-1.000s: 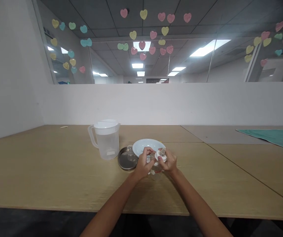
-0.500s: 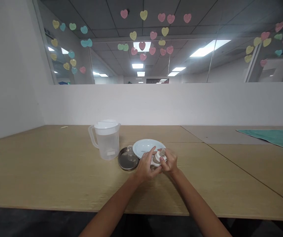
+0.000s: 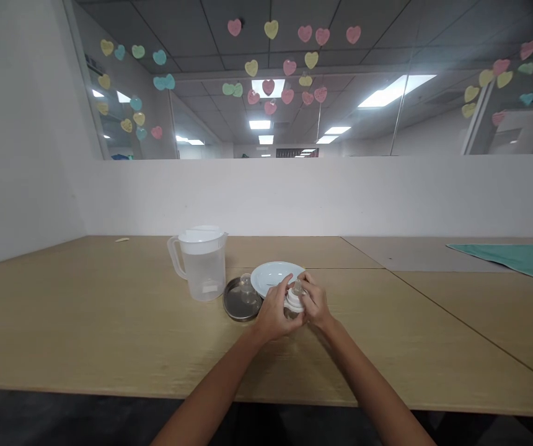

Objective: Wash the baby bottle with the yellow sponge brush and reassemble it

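Note:
A small baby bottle with a white collar [image 3: 295, 301] and a clear nipple on top is between my hands, above the table near the plate. My left hand [image 3: 273, 313] wraps round the bottle's body from the left. My right hand [image 3: 315, 301] grips the white collar and nipple from the right, fingers closed on it. Just behind my hands lies a pale blue-white plate [image 3: 271, 272], partly covered by them. To its left, a round metal tray [image 3: 236, 303] holds a clear dome-shaped cap [image 3: 246, 285].
A clear plastic pitcher [image 3: 205, 269] with a lid and handle stands left of the metal tray. A green cloth [image 3: 503, 253] lies at the far right of the wooden table [image 3: 108, 322]. Behind the table rises a white wall [image 3: 294, 195].
My right hand has shifted slightly left, bringing the collar and nipple directly over the bottle's body by my left hand. My left hand has barely moved.

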`<state>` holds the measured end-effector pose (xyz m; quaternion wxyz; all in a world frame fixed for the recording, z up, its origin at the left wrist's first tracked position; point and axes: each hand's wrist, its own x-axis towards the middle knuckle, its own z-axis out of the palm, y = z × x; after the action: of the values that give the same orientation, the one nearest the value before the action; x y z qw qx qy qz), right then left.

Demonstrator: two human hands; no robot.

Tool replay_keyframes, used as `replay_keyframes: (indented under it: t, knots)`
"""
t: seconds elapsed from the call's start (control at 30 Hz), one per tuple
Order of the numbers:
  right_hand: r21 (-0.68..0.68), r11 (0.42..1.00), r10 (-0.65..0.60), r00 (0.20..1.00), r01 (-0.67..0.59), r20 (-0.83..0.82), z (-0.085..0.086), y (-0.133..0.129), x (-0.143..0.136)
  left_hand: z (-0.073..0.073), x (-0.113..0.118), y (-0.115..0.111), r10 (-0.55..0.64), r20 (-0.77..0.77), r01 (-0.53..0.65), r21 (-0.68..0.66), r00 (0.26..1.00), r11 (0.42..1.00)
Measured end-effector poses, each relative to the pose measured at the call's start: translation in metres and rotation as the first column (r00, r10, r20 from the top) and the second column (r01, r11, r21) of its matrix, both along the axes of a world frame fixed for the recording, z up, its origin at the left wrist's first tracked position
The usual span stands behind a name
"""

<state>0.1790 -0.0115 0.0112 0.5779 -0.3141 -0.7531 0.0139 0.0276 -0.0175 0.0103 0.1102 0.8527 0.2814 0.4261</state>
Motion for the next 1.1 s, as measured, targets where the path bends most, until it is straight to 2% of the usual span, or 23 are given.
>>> replay_keyframes:
  t: [0.17, 0.33, 0.4, 0.5, 0.6, 0.7, 0.77, 0.83, 0.93, 1.03, 1.1]
  knots:
    - [-0.229, 0.945, 0.195, 0.965, -0.232, -0.174, 0.009, 0.002, 0.001, -0.001, 0.0, 0.001, -0.018, 0.021, 0.019, -0.022, 1.0, 1.0]
    - [-0.371, 0.854, 0.201, 0.889, -0.364, -0.411, 0.013, 0.004, 0.003, 0.0, 0.0, 0.001, -0.011, 0.005, 0.012, -0.012, 1.0, 1.0]
    - [-0.362, 0.853, 0.187, 0.869, -0.375, -0.459, 0.012, 0.005, 0.001, 0.002, 0.0, 0.0, -0.001, -0.011, 0.001, -0.014, 1.0, 1.0]
    - [-0.245, 0.931, 0.101, 0.835, -0.271, -0.541, 0.006, 0.005, -0.003, 0.004, 0.001, -0.001, 0.027, -0.047, -0.027, -0.01, 0.999, 1.0]
    - [-0.106, 0.994, -0.024, 0.836, -0.04, -0.548, 0.0, 0.001, -0.006, 0.005, 0.001, -0.001, 0.07, -0.04, -0.071, -0.007, 0.997, 0.997]
    - [0.112, 0.978, -0.121, 0.916, 0.175, -0.382, -0.006, -0.007, -0.005, 0.004, 0.001, -0.001, 0.076, -0.02, -0.076, -0.009, 0.997, 0.997]
    - [0.25, 0.944, -0.161, 0.962, 0.216, -0.222, -0.01, -0.012, -0.005, 0.003, 0.0, 0.0, 0.06, -0.011, -0.06, -0.017, 0.998, 0.998]
    - [0.326, 0.923, -0.184, 0.978, 0.205, -0.094, -0.012, -0.016, -0.006, 0.002, 0.0, 0.001, 0.032, -0.008, -0.032, -0.03, 0.999, 0.999]
    - [0.35, 0.903, -0.233, 0.968, 0.25, -0.092, -0.012, -0.018, -0.011, 0.003, 0.0, 0.003, -0.033, -0.004, 0.033, -0.026, 0.999, 0.999]
    - [0.256, 0.909, -0.29, 0.941, 0.328, -0.175, -0.01, -0.017, -0.017, 0.004, 0.0, 0.005, -0.084, 0.008, 0.084, 0.001, 0.996, 0.996]
    - [0.184, 0.934, -0.277, 0.945, 0.307, -0.171, -0.011, -0.016, -0.019, 0.003, 0.001, 0.005, -0.09, 0.016, 0.09, 0.003, 0.996, 0.996]
